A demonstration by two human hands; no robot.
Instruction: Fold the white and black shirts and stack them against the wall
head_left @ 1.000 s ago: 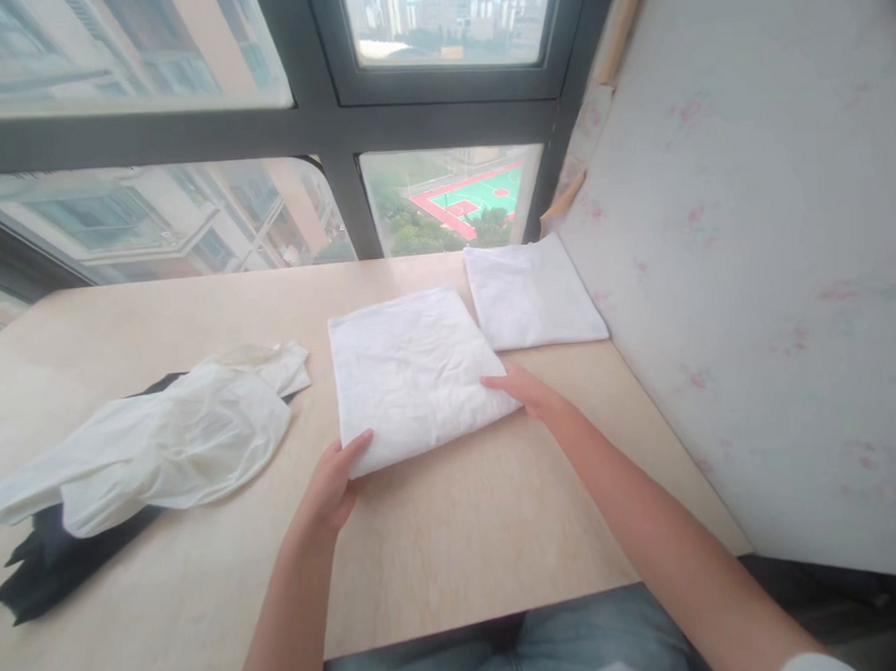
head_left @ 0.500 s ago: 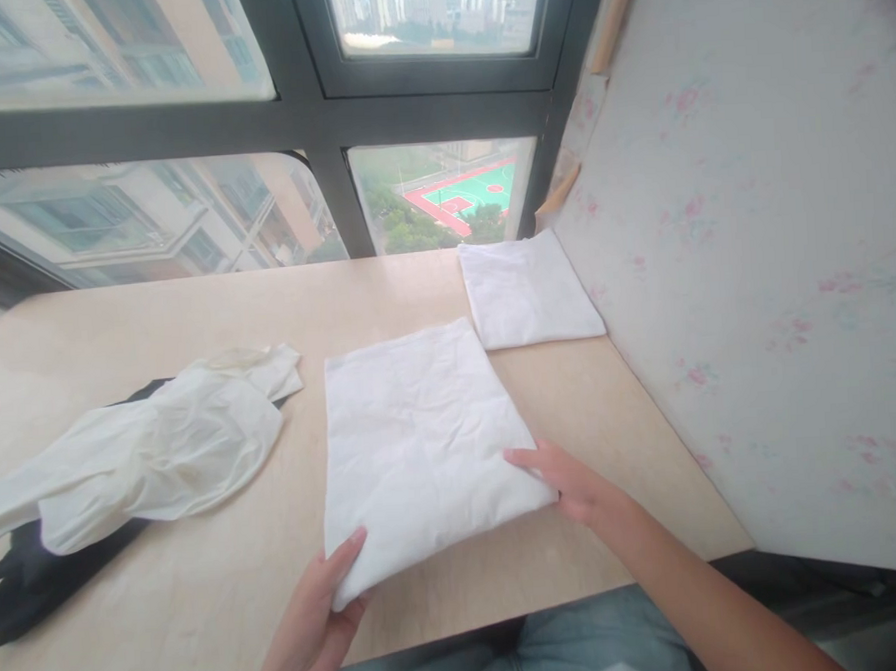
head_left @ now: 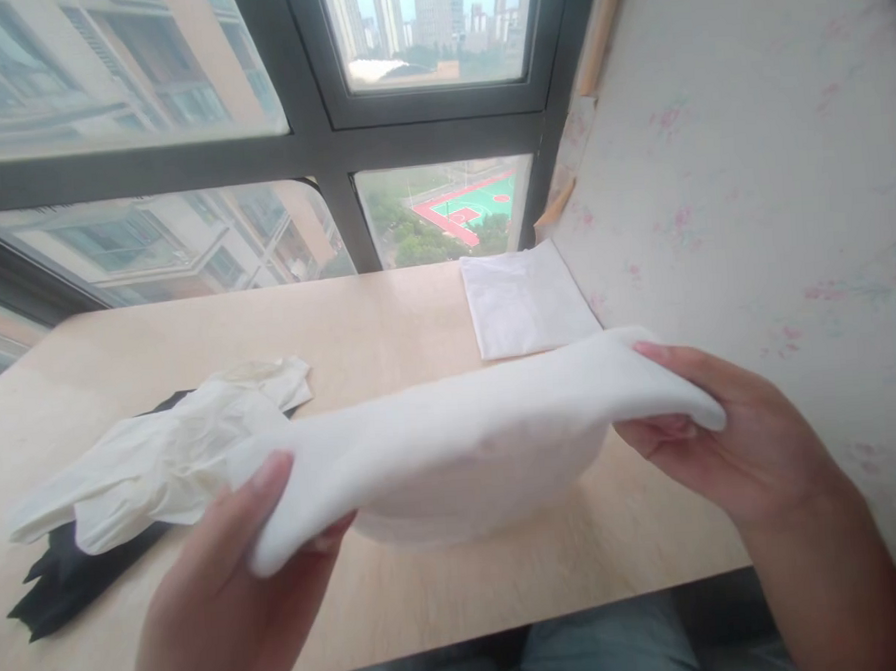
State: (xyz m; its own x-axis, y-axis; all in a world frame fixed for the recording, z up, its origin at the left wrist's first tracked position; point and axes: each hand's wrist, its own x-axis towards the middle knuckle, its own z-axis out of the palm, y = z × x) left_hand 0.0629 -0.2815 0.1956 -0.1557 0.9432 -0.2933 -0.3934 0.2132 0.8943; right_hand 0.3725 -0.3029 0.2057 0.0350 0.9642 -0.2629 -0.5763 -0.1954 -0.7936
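Observation:
A folded white cloth (head_left: 453, 435) is held up above the table, stretched between my two hands. My left hand (head_left: 242, 567) grips its left corner, thumb on top and fingers beneath. At the right corner, my right hand (head_left: 723, 431) pinches it the same way. The cloth's near edge faces me and its middle sags below, slightly blurred. What kind of item it is, garment or other, I cannot tell. Behind it on the table lies another folded white cloth (head_left: 525, 296), flat by the wall.
A crumpled white garment (head_left: 169, 460) lies over a black cloth (head_left: 86, 585) on the left of the wooden table (head_left: 328, 332). A dark-framed window (head_left: 325, 157) borders the far edge. The flower-patterned wall (head_left: 747, 180) closes the right side.
Both hands have lifted the folded white cloth off the table toward me, and moved wider apart. Its near edge now stands higher, hiding most of its top face.

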